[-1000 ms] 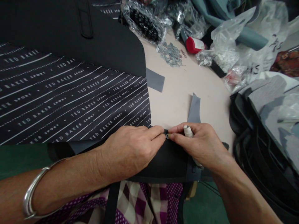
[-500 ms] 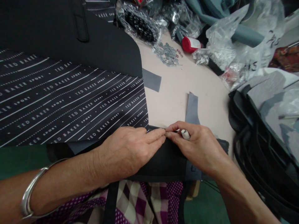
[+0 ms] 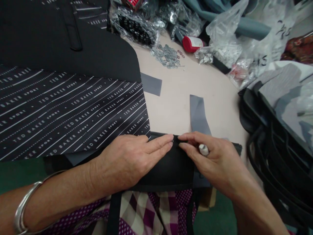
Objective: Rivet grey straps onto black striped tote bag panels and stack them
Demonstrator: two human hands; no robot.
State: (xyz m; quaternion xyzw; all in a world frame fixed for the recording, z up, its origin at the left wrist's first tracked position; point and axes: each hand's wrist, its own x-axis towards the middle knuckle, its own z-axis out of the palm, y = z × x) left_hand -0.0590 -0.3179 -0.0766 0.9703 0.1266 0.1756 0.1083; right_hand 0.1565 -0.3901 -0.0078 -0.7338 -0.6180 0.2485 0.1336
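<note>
A black fabric piece [image 3: 171,166] lies at the near edge of the beige table [image 3: 176,107]. My left hand [image 3: 132,160] rests flat on it, fingertips at its top edge. My right hand [image 3: 210,156] pinches that same edge just right of the left fingertips and keeps a white pen-like tool [image 3: 203,149] tucked between its fingers. A small metal part sits at the edge between the fingertips, mostly hidden. A grey strap [image 3: 198,114] runs away from the fabric toward the table's middle.
A black printed fabric sheet [image 3: 61,107] with white lettering covers the left. A second grey strip [image 3: 151,84], a heap of metal rings [image 3: 166,55], a red-capped bottle [image 3: 192,43] and plastic bags [image 3: 227,42] lie farther back. Black bags [image 3: 274,143] crowd the right.
The view shifted so everything slid left and down. My right hand's fingers turned a little, with the white tool lower in the hand. Both hands stay at the black fabric's edge.
</note>
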